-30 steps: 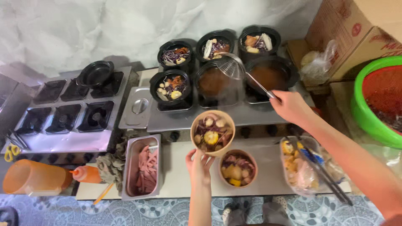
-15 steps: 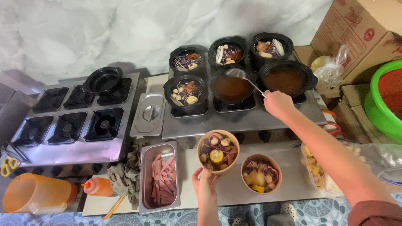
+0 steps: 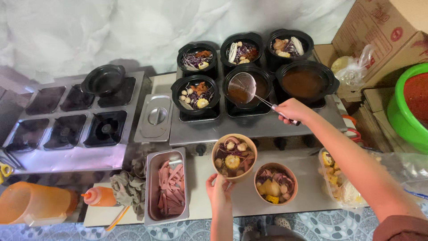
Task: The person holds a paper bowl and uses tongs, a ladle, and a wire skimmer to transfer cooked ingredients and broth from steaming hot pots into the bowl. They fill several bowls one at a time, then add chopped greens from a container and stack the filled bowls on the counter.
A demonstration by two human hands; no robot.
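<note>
My left hand (image 3: pixel 219 191) holds up a brown paper bowl (image 3: pixel 234 156) filled with corn, balls and purple vegetables, in front of the stove. My right hand (image 3: pixel 292 110) grips the handle of a wire skimmer (image 3: pixel 243 86), whose round basket hangs tilted over the middle front black pot of brown broth (image 3: pixel 248 87). A second filled paper bowl (image 3: pixel 275 183) stands on the counter to the right of the held one.
Several black pots, some with food (image 3: pixel 196 93), one with broth (image 3: pixel 305 81), sit on the steel stove (image 3: pixel 267 125). A metal tray of sausage slices (image 3: pixel 168 186), a rag (image 3: pixel 129 185), orange squeeze bottle (image 3: pixel 99 196), orange jug (image 3: pixel 33 204), green tub (image 3: pixel 403 109), cardboard boxes (image 3: pixel 383 31), bagged food (image 3: pixel 339 178) surround it. An empty burner unit (image 3: pixel 67 125) at left.
The view has shifted so the stove sits further right. My right hand has drawn the skimmer back over the middle broth pot. The left hand still holds the bowl.
</note>
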